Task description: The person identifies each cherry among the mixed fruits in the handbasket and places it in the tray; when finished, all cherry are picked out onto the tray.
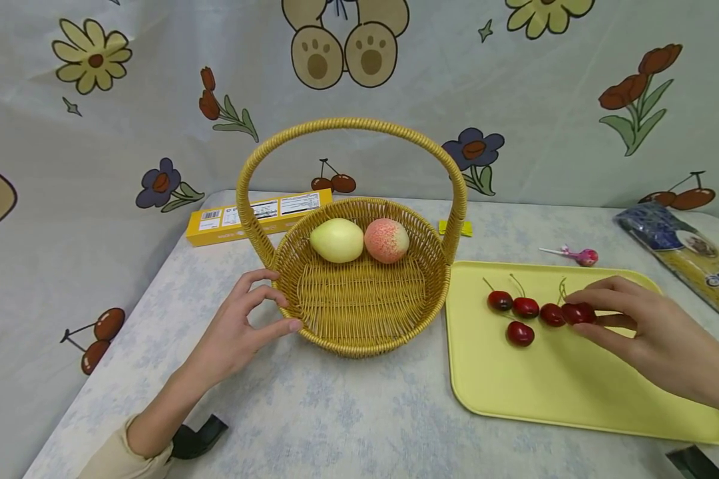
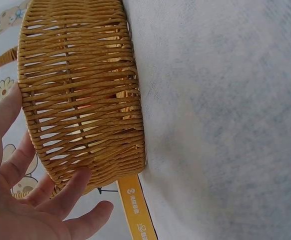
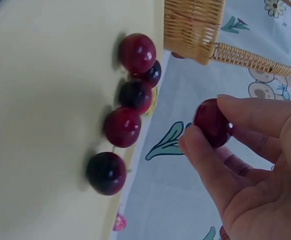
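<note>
My left hand touches the left rim of a round wicker basket, its thumb and fingers spread along the edge. From the left wrist view, some of those fingers lie outside the woven wall. Inside the basket, a pale yellow-green fruit and a pink speckled peach sit side by side at the back. My right hand pinches a dark red cherry between thumb and fingers, above a yellow tray. Several other cherries lie on the tray, some with stems showing.
Behind the basket lies a yellow box, with a small yellow packet to its right. A pink-wrapped lollipop lies beyond the tray. At the far right is a printed plastic bag. The basket's tall handle arches overhead.
</note>
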{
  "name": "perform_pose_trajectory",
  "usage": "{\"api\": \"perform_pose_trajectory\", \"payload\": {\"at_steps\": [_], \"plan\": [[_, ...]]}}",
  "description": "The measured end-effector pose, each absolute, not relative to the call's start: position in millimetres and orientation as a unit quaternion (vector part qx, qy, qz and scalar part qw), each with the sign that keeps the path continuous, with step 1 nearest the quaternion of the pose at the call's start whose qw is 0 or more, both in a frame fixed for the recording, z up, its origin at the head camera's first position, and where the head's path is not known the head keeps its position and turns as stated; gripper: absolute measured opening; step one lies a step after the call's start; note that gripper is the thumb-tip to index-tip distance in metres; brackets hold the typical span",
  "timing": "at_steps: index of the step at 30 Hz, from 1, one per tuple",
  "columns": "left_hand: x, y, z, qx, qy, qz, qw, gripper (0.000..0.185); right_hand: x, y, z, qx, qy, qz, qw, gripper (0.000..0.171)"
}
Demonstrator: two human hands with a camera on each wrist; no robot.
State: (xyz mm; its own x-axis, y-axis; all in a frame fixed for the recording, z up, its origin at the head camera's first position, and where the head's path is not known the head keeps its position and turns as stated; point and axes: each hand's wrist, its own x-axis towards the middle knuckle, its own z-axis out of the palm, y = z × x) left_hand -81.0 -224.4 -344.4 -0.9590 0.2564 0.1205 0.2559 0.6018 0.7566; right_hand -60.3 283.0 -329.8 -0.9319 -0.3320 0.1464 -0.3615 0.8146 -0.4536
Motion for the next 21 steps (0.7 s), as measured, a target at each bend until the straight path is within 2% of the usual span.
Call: {"api": "perform_pose_trajectory", "payload": {"at_steps": [9,21], "plan": [[-82,-225,-346,0.142,0.896,0.422,0.001,0.024,-61,297,-349,0.127,-0.962,0.230,-0.080,0.032],[-81,-225,-345,0.140,0.898,0.418,0.001,0.024,-61,297,-354,0.125,-0.970,0.184,-0.098,0.030]]}}
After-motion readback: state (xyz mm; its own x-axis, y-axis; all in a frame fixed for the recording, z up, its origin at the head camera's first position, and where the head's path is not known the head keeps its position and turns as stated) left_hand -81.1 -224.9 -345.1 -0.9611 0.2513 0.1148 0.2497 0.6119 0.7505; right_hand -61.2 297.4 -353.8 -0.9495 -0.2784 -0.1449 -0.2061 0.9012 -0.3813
